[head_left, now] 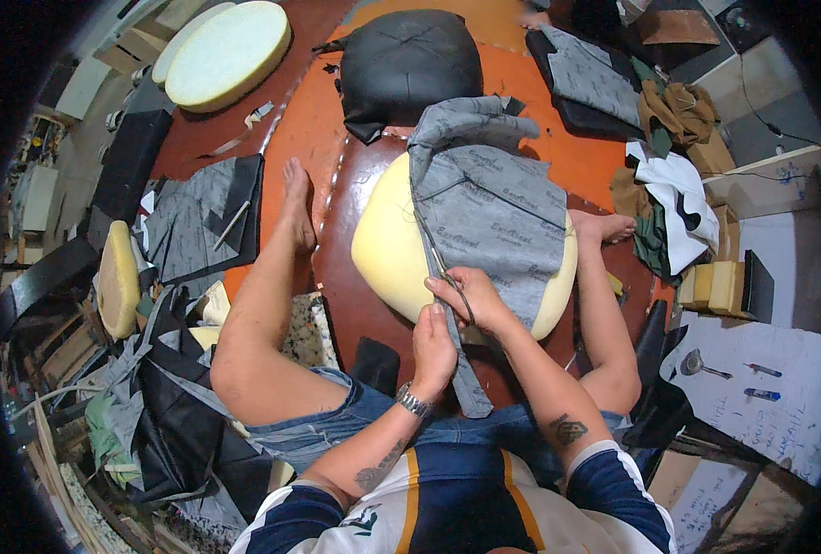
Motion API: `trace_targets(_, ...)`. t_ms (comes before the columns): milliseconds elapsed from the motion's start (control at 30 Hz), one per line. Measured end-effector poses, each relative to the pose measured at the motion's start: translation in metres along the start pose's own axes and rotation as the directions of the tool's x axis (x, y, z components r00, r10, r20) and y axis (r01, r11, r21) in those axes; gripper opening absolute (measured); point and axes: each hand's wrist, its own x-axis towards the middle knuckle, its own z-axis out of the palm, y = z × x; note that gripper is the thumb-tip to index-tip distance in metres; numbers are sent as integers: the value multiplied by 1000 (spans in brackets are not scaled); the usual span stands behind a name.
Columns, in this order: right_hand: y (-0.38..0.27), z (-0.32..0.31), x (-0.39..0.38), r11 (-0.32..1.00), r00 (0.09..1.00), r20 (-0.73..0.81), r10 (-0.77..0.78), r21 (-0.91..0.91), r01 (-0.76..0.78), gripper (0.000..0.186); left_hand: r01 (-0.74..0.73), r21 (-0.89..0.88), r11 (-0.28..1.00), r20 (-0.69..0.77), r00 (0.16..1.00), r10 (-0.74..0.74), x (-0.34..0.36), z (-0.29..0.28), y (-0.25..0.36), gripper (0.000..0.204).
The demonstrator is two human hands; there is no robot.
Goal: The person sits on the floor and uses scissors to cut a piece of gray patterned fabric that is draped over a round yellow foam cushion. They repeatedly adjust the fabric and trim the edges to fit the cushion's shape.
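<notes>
Between my legs rests a yellow foam cushion (383,245), partly covered by a grey printed fabric (498,208) whose far end is folded over. My right hand (480,300) is closed around the handles of a pair of scissors (435,254). Their blades point away from me, along the fabric's left edge. My left hand (435,349) pinches a narrow strip of the same fabric (467,388), which hangs toward my lap. The two hands are close together, near the front of the cushion.
Beyond the cushion lies a black leather-like cushion (410,69). Round foam discs (230,57) are at the far left. Grey fabric pieces (198,222) lie left of my leg. To the right are bunched cloths (678,208), foam blocks (713,288) and a white board (761,388) with pens.
</notes>
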Motion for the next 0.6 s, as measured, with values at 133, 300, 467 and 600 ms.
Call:
trace_targets(133, -4, 0, -2, 999, 1000, 14, 24, 22, -24, 54, 17, -17, 1000, 10, 1000, -17, -1, 0, -1, 42)
trace_targets(300, -11, -1, 2, 994, 998, 15, 65, 88, -66, 52, 29, -49, 998, 26, 999, -28, -3, -1, 2, 40)
trace_targets(467, -9, -2, 3, 1000, 1000, -9, -7, 9, 7, 49, 120, -31, 992, 16, 993, -119, -2, -2, -1, 39)
trace_targets(600, -7, -3, 4, 1000, 999, -32, 7, 3, -7, 46, 162, 0, 987, 19, 987, -162, -2, -2, -1, 39)
